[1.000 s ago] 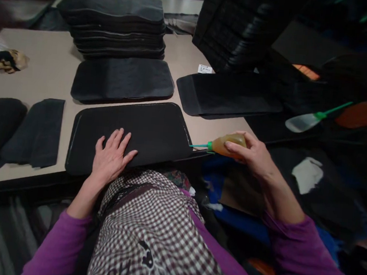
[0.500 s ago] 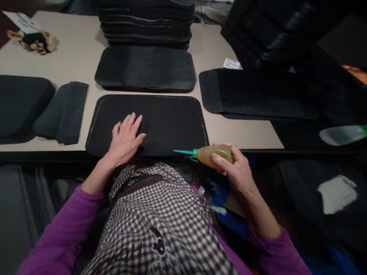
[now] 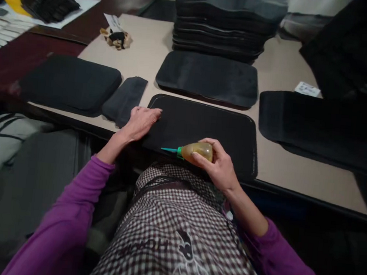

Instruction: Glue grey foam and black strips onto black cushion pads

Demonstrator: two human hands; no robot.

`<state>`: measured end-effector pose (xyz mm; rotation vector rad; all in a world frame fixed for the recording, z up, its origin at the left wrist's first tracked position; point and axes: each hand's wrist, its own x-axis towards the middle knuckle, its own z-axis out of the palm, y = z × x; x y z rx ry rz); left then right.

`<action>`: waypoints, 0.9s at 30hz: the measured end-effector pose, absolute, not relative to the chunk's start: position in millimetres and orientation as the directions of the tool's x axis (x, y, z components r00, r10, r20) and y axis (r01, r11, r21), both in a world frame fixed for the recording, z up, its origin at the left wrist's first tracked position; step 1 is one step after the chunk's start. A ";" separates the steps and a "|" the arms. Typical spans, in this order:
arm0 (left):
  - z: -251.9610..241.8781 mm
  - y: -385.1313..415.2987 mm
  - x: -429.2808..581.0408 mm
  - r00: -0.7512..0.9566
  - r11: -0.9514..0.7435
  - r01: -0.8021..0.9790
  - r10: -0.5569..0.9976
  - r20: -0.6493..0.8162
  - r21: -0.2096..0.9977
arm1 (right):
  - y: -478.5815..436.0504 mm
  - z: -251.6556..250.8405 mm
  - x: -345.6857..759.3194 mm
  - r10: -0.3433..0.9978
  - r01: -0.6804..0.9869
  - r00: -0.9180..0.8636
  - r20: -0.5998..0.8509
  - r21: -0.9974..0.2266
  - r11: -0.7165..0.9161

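Clearly, your right hand [image 3: 221,167] was wrapped around the bottle [image 3: 197,151] at centre frame, its green nozzle pointing left over the pad's [image 3: 210,129] near edge. The bottle looked light and soft-walled, so best held at its belly. Your left hand [image 3: 141,122] lay open and flat on the pad's left corner; the pad seemed limp. More pads and a stack [image 3: 228,25] crowded the tan table [image 3: 146,52].

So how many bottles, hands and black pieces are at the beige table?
Squeeze bottle: 1
Hands: 2, left hand and right hand
Rounded black pads: 3
Narrow dark strip: 1
Long black piece: 1
Stack of pads: 1
Total: 9
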<state>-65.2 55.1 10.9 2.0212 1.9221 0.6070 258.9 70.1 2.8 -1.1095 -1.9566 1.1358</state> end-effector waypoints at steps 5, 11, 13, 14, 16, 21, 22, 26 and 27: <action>19.4 63.1 -86.0 0.128 -0.112 0.914 0.992 -0.017 0.389 | 73.8 5.0 201.3 0.835 0.322 -0.537 0.125 -0.884 0.339; 26.0 70.6 -86.7 0.139 -0.103 0.912 0.988 -0.063 0.396 | 75.6 -1.9 154.9 0.785 0.253 -0.558 0.270 -0.845 0.471; 24.8 70.3 -87.6 0.135 -0.100 0.910 0.989 -0.059 0.402 | 77.3 -0.8 153.6 0.779 0.260 -0.548 0.303 -0.824 0.504; 23.8 69.8 -88.2 0.138 -0.104 0.907 0.989 -0.055 0.408 | 78.9 0.8 157.1 0.781 0.271 -0.547 0.301 -0.819 0.506; 21.1 68.8 -89.8 0.140 -0.109 0.904 0.989 -0.045 0.413 | 84.0 5.0 173.6 0.806 0.312 -0.531 0.261 -0.825 0.472; 13.9 73.2 -93.0 0.147 -0.128 0.902 0.989 -0.015 0.413 | 101.2 10.2 256.1 0.949 0.378 -0.311 0.043 -0.911 0.165; 12.6 75.8 -93.4 0.147 -0.131 0.902 0.989 -0.008 0.411 | 104.0 9.9 274.9 0.972 0.332 -0.234 -0.014 -0.941 0.066; 7.4 86.3 -91.4 0.111 -0.121 0.930 0.993 0.050 0.348 | 112.5 11.7 335.1 0.981 -0.094 0.018 -0.195 -0.977 -0.193; 6.6 87.0 -88.4 0.083 -0.107 0.942 0.993 0.087 0.318 | 114.8 14.0 343.2 0.975 -0.159 0.037 -0.220 -0.964 -0.211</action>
